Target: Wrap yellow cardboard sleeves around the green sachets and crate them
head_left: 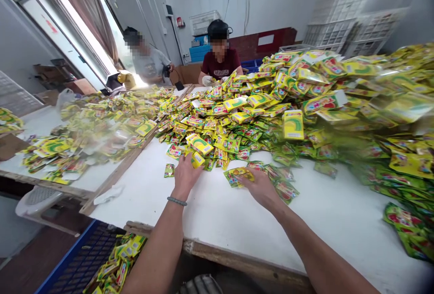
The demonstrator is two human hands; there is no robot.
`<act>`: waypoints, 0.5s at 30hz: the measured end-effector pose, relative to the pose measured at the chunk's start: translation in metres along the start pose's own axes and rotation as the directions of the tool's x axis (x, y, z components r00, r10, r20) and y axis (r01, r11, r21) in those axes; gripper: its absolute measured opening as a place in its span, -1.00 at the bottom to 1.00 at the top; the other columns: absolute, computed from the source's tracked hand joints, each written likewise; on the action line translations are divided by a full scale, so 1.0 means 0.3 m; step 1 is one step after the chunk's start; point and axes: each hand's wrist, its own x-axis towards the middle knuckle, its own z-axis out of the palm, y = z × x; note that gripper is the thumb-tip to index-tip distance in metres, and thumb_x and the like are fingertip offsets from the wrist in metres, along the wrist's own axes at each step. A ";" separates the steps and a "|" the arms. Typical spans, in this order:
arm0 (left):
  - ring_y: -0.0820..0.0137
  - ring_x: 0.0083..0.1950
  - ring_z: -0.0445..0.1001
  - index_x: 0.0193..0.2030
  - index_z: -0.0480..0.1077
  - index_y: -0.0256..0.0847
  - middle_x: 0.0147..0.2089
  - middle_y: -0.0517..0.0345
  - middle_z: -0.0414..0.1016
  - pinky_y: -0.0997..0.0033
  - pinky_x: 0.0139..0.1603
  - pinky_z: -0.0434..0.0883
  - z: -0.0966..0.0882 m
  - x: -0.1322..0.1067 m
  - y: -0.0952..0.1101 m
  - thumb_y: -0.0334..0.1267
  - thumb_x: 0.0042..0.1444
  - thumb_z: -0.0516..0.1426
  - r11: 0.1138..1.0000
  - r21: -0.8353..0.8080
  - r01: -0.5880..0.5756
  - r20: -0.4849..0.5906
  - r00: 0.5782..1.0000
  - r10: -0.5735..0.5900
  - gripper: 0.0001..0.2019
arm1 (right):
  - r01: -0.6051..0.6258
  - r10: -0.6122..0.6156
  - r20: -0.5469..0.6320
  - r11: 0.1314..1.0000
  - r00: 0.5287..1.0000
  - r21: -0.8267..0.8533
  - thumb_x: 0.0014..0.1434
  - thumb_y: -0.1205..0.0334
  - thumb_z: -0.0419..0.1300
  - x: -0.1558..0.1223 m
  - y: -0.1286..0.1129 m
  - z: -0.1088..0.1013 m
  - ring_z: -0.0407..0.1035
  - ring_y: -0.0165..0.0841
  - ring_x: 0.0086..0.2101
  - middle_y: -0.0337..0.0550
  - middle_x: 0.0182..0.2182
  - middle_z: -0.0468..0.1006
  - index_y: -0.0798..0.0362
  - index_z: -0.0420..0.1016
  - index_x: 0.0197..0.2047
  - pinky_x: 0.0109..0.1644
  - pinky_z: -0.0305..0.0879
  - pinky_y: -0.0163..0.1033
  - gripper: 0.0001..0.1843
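My left hand (186, 173) has its fingers closed round a small yellow box (197, 160) at the front edge of the heap. Another yellow box (200, 144) with a green banana-like picture lies just beyond it. In my right hand (259, 184) the fingers pinch a green and yellow sachet (235, 176) just above the white tabletop (224, 212). More green sachets (286, 190) lie beside that hand. A single small sachet (169, 170) rests left of my left hand. The fingertips of both hands are partly hidden.
A large heap of yellow boxes (257, 99) and sachets covers the table's far side. Left of a wooden strip (125, 163) lies another pile (57, 147). A blue crate (73, 258) holding boxes stands below the front edge. Two people (220, 61) are across the table.
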 end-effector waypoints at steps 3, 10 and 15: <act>0.28 -0.17 0.47 0.14 0.36 -0.20 0.01 -0.05 0.41 0.34 -0.22 0.43 -0.010 -0.016 0.041 -0.08 -0.09 0.34 0.889 -0.449 -0.093 -0.168 0.986 0.019 -0.38 | -0.062 0.069 -0.034 0.982 0.997 0.180 -0.01 -0.04 0.25 0.008 0.013 -0.013 0.42 -0.18 -0.29 -0.05 -0.32 0.59 0.09 0.53 -0.23 -0.18 0.32 -0.15 -0.61; 0.34 -0.01 0.48 0.03 0.29 -0.11 0.00 0.14 0.46 0.41 -0.07 0.48 -0.009 -0.087 0.144 -0.27 -0.24 0.43 0.134 -0.961 0.242 0.269 0.927 0.260 -0.34 | -0.132 0.130 0.045 0.790 0.990 0.598 -0.06 -0.09 0.33 0.020 0.042 -0.007 0.45 -0.27 -0.26 -0.06 -0.22 0.58 0.07 0.46 -0.12 -0.24 0.35 -0.26 -0.49; 0.36 -0.23 0.53 -0.07 0.28 -0.17 -0.08 0.10 0.51 0.32 -0.27 0.55 0.026 -0.106 0.158 -0.06 -0.22 0.43 0.203 -0.839 0.506 0.542 0.811 0.221 -0.39 | 0.007 0.004 -0.050 0.975 0.999 0.221 0.00 -0.01 0.28 0.012 0.028 0.005 0.45 -0.19 -0.20 -0.06 -0.24 0.60 0.09 0.54 -0.18 -0.08 0.34 -0.13 -0.60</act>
